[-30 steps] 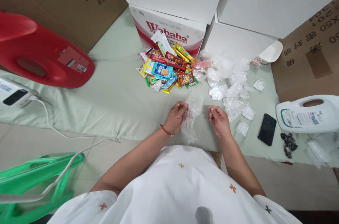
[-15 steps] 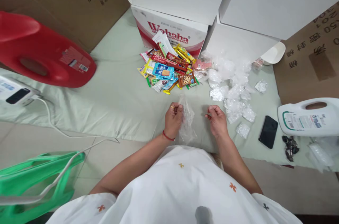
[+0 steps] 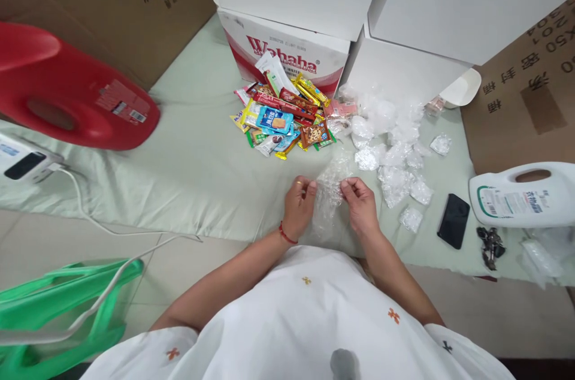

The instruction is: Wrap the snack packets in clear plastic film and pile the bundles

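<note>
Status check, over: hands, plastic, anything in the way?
Left hand and right hand pinching opposite sides of clear plastic film. Film crumpled, stretched between them. Nothing seen blocking; snack pile beyond, plastic wads to the right.

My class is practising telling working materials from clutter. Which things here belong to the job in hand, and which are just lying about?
Job in hand:
- clear plastic film, between left hand and right hand
- probably the similar plastic bundles
- perhaps the snack pile

Apparently just lying about:
- phone
- keys
- red jug
- white bottle
</note>
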{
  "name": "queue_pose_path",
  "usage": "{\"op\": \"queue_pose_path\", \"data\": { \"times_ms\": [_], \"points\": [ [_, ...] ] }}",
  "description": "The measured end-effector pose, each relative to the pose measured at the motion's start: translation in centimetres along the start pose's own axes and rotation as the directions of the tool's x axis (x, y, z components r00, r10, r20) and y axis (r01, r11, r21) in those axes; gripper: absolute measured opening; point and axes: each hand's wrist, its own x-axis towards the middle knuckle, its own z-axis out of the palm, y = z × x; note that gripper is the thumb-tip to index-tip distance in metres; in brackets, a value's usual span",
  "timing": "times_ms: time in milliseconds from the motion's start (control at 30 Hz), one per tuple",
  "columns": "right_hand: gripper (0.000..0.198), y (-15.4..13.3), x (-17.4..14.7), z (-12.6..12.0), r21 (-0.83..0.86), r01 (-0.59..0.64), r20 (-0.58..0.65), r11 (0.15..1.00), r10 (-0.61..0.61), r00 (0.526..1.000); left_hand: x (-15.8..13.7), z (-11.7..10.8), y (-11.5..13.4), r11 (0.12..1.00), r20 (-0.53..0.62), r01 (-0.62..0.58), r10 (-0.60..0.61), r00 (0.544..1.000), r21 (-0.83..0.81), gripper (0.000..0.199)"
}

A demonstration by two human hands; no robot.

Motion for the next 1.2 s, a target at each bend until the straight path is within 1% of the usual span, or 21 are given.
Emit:
{"op": "queue_pose_path", "data": {
  "times_ms": [67, 133, 233, 367, 467, 533, 600, 667, 733, 767, 800, 867, 900, 933, 967, 1000, 1067, 1100, 1133, 1167, 1200],
  "points": [
    [0.029, -0.3, -0.6, 0.2, -0.048, 0.052, 0.051, 0.997, -0.050, 0.997, 0.0, 0.7, 0.4, 0.999, 0.144, 0.015, -0.011, 0.990, -0.029, 0.041],
    [0.026, -0.5, -0.9, 0.1, -0.066, 0.075, 0.081, 0.995, -0.070, 0.994, 0.2, 1.5, 0.6, 0.992, 0.211, 0.083, -0.063, 0.976, -0.090, 0.046],
    [0.023, -0.7, -0.8, -0.7, -0.064, 0.085, 0.047, 0.994, -0.082, 0.996, 0.5, 1.9, 0.3, 0.969, 0.240, 0.162, -0.115, 0.964, -0.184, 0.052],
    [0.025, -1.2, 0.0, -2.6, -0.042, 0.069, -0.008, 0.997, -0.070, 0.998, 0.8, 1.1, -0.4, 0.941, 0.228, 0.229, -0.172, 0.958, -0.249, 0.054],
    [0.025, -1.6, 0.3, -3.5, -0.057, 0.098, -0.050, 0.994, -0.101, 0.994, 0.7, 0.5, -0.1, 0.941, 0.184, 0.222, -0.178, 0.967, -0.254, 0.056],
    [0.023, -2.0, 0.0, -3.5, -0.137, 0.165, -0.049, 0.977, -0.173, 0.984, 0.5, 0.5, 0.5, 0.951, 0.210, 0.193, -0.143, 0.967, -0.241, 0.057],
    [0.020, -2.4, -0.7, -3.1, -0.263, 0.242, -0.010, 0.934, -0.254, 0.967, 0.3, 0.8, 1.2, 0.952, 0.268, 0.181, -0.112, 0.957, -0.247, 0.056],
    [0.018, -3.0, -1.6, -2.4, -0.357, 0.306, 0.073, 0.883, -0.300, 0.951, 0.3, 1.4, 1.5, 0.940, 0.318, 0.197, -0.103, 0.942, -0.279, 0.053],
    [0.017, -3.6, -2.3, -2.0, -0.385, 0.349, 0.166, 0.855, -0.308, 0.937, 0.6, 1.9, 1.4, 0.913, 0.330, 0.237, -0.123, 0.936, -0.332, 0.050],
    [0.018, -3.8, -2.5, -2.0, -0.377, 0.355, 0.185, 0.855, -0.306, 0.934, 0.7, 2.0, 1.3, 0.896, 0.324, 0.258, -0.138, 0.936, -0.362, 0.049],
    [0.020, -3.9, -2.6, -2.1, -0.356, 0.346, 0.162, 0.868, -0.308, 0.938, 0.8, 2.1, 1.1, 0.878, 0.316, 0.277, -0.154, 0.936, -0.390, 0.048],
    [0.028, -3.9, -2.2, -2.5, -0.270, 0.284, 0.007, 0.920, -0.293, 0.956, 0.9, 2.0, 0.8, 0.858, 0.303, 0.293, -0.172, 0.938, -0.422, 0.046],
    [0.034, -3.8, -1.9, -2.8, -0.206, 0.239, -0.082, 0.949, -0.261, 0.962, 0.9, 2.0, 0.8, 0.861, 0.296, 0.288, -0.170, 0.940, -0.419, 0.046],
    [0.040, -3.7, -1.6, -2.9, -0.141, 0.192, -0.142, 0.971, -0.212, 0.967, 0.8, 1.9, 0.8, 0.872, 0.293, 0.276, -0.163, 0.942, -0.404, 0.045],
    [0.046, -3.5, -1.2, -2.9, -0.089, 0.146, -0.153, 0.985, -0.159, 0.975, 0.7, 1.9, 0.8, 0.888, 0.291, 0.258, -0.150, 0.945, -0.380, 0.044],
    [0.049, -3.3, -0.9, -2.8, -0.066, 0.104, -0.116, 0.992, -0.111, 0.987, 0.6, 1.9, 0.9, 0.906, 0.291, 0.235, -0.133, 0.948, -0.352, 0.044],
    [0.046, -2.9, -0.4, -2.3, -0.085, 0.060, -0.008, 0.995, -0.061, 0.998, 0.4, 1.8, 0.9, 0.932, 0.300, 0.195, -0.101, 0.949, -0.305, 0.043],
    [0.042, -2.8, -0.2, -2.0, -0.096, 0.058, 0.013, 0.994, -0.057, 0.998, 0.4, 1.7, 0.9, 0.937, 0.307, 0.188, -0.094, 0.947, -0.294, 0.043],
    [0.038, -2.8, -0.1, -1.7, -0.095, 0.062, 0.006, 0.994, -0.061, 0.998, 0.4, 1.6, 0.8, 0.939, 0.297, 0.185, -0.095, 0.950, -0.290, 0.042],
    [0.036, -2.8, 0.1, -1.4, -0.078, 0.066, -0.027, 0.995, -0.068, 0.997, 0.4, 1.4, 0.7, 0.942, 0.258, 0.178, -0.103, 0.961, -0.285, 0.042],
    [0.035, -2.8, 0.2, -1.2, -0.052, 0.068, -0.072, 0.996, -0.072, 0.995, 0.4, 1.2, 0.6, 0.947, 0.192, 0.167, -0.116, 0.975, -0.275, 0.041]
  ]
}}
